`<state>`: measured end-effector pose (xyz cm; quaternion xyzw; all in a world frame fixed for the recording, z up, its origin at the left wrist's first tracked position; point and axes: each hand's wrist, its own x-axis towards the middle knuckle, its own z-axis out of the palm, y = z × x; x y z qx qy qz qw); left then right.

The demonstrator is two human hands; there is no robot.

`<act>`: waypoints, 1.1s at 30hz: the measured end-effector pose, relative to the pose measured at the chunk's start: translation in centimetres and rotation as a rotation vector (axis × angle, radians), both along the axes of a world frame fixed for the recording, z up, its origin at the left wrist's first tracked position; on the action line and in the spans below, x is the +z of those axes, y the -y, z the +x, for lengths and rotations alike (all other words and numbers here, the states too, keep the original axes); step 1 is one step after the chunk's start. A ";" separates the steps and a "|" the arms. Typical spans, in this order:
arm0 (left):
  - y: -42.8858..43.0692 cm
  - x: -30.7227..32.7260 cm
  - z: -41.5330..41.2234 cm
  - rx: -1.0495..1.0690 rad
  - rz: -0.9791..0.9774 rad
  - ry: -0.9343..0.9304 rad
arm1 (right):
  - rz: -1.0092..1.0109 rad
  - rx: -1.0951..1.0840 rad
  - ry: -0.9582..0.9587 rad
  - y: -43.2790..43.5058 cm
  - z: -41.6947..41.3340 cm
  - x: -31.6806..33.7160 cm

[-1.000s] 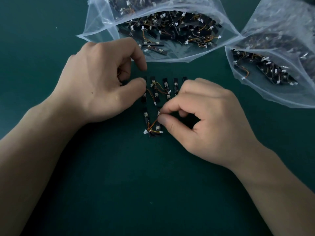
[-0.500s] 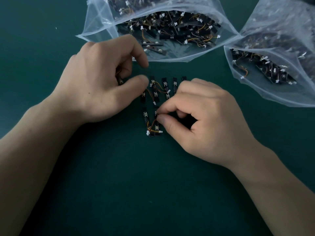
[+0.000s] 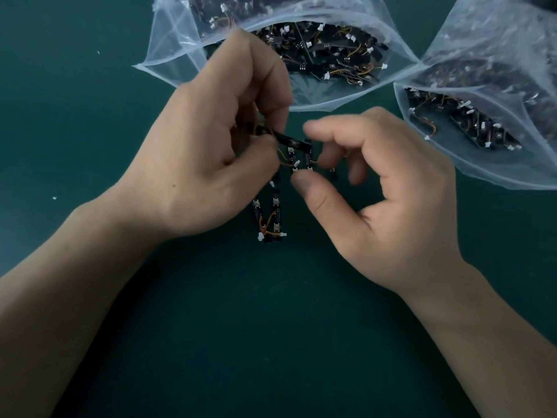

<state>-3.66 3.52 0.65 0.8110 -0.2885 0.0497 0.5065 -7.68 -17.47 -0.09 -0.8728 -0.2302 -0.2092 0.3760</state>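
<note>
Left hand [image 3: 211,152] pinches one strip [image 3: 294,142] by its wired end, just above the row [image 3: 308,160] on the worktop [image 3: 271,327]; right hand [image 3: 385,188] hovers loose, holding nothing (I'd steady the strip's free end before laying it down).

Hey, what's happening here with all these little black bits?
A person is laying out small wired circuit boards on a green mat. The left hand pinches one black board just above the rows already laid out. The right hand hovers beside them, fingers loosely curled, holding nothing. A clear bag and a second bag of similar parts lie open behind.
</note>
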 end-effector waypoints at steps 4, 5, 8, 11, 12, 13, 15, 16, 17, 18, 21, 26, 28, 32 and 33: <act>-0.1 -0.4 0.2 -0.001 -0.019 -0.017 | -0.003 -0.036 0.040 0.2 0.2 -0.1; -0.1 -0.5 0.3 0.004 -0.041 -0.034 | -0.004 -0.045 0.046 0.2 0.2 -0.1; -0.3 -0.5 0.4 0.024 -0.077 -0.051 | -0.004 -0.062 0.039 0.3 0.3 -0.2; -0.4 -0.4 0.3 0.052 -0.059 -0.030 | -0.021 -0.076 0.042 0.4 0.2 0.0; -0.4 -0.3 0.3 0.063 -0.063 -0.030 | -0.030 -0.080 0.048 0.4 0.1 0.1; -0.4 -0.2 0.3 0.069 -0.065 -0.029 | -0.044 -0.087 0.058 0.5 0.1 0.2; -0.4 -0.1 0.3 0.074 -0.054 -0.030 | -0.093 -0.122 0.097 0.7 0.0 0.3; -0.4 -0.2 0.3 0.075 -0.050 -0.037 | -0.126 -0.143 0.122 0.8 -0.1 0.3; -0.5 -0.3 0.3 0.075 -0.049 -0.047 | -0.156 -0.160 0.143 0.8 -0.2 0.4; -0.4 -0.3 0.3 0.076 -0.049 -0.054 | -0.176 -0.172 0.155 0.9 -0.3 0.5; -0.2 -0.3 0.2 0.042 -0.022 -0.014 | -0.143 -0.193 0.082 0.6 -0.7 0.7; -0.2 -0.3 0.4 -0.032 0.040 0.054 | 0.054 -0.162 -0.253 0.6 -1.5 0.9; -0.5 -0.5 0.6 -0.017 0.011 0.065 | 0.094 -0.109 -0.399 1.1 -2.0 1.1; -1.3 -0.9 1.1 0.100 -0.038 0.114 | -0.080 -0.086 -0.508 1.4 -2.1 1.4; -1.3 -1.0 1.2 0.128 -0.018 0.123 | -0.121 -0.092 -0.506 1.4 -2.0 1.5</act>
